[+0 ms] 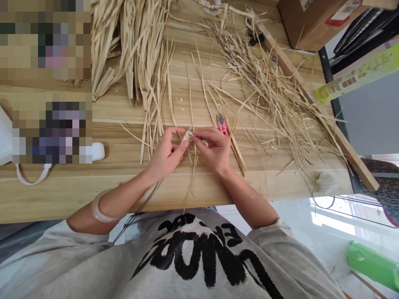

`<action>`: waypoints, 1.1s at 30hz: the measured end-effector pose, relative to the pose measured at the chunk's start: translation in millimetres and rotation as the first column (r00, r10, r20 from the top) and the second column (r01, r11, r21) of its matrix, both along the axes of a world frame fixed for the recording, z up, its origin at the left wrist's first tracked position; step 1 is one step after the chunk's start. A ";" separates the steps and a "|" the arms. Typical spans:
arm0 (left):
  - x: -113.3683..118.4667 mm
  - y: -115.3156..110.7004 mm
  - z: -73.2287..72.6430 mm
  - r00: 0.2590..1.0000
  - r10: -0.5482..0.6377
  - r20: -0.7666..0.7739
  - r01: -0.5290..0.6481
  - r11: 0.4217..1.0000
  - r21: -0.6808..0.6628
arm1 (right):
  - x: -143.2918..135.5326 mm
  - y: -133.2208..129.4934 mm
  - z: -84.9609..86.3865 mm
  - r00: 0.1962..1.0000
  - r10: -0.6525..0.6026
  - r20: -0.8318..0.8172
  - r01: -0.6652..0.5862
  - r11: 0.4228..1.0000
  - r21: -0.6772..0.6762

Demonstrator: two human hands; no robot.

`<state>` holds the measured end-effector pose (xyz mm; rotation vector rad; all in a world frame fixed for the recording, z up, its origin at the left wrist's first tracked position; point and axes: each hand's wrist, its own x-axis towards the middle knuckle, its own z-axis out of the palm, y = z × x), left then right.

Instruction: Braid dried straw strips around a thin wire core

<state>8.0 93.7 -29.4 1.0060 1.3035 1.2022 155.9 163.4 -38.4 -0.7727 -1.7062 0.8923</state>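
Note:
My left hand (166,154) pinches a thin bundle of grey wires (149,193) between thumb and forefinger. The wires trail from under this hand toward my lap, and their bare tips stick out at the top. Just below the tips, a pale dried straw strip (186,136) is wound around them. My right hand (213,149) is closed in a pinch on that strip beside the tips, its fingertips almost touching my left ones. Loose ends of straw hang below the hands. Pink-handled snips (222,125) lie just beyond my right hand.
Long bundles of dried straw (134,50) lie at the back left of the wooden table (121,178). Thin scattered stalks (264,83) cover the right, along a wooden bar (343,145). A cardboard box (308,25) stands at the back right. Pixelation hides the upper left.

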 end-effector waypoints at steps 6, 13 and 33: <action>-1.6 0.1 -2.7 1.000 -0.005 -0.010 0.005 1.000 0.011 | 1.7 0.5 -0.3 0.999 -0.035 0.040 0.033 0.997 0.064; -2.6 1.9 -6.4 0.999 0.031 0.043 -0.032 0.999 0.022 | 1.2 -2.0 7.1 1.000 0.015 -0.019 -0.010 0.973 0.230; 0.4 5.4 10.0 0.989 0.042 0.141 -0.039 0.999 -0.024 | 2.1 -0.6 7.7 0.996 0.088 0.033 -0.091 0.987 0.134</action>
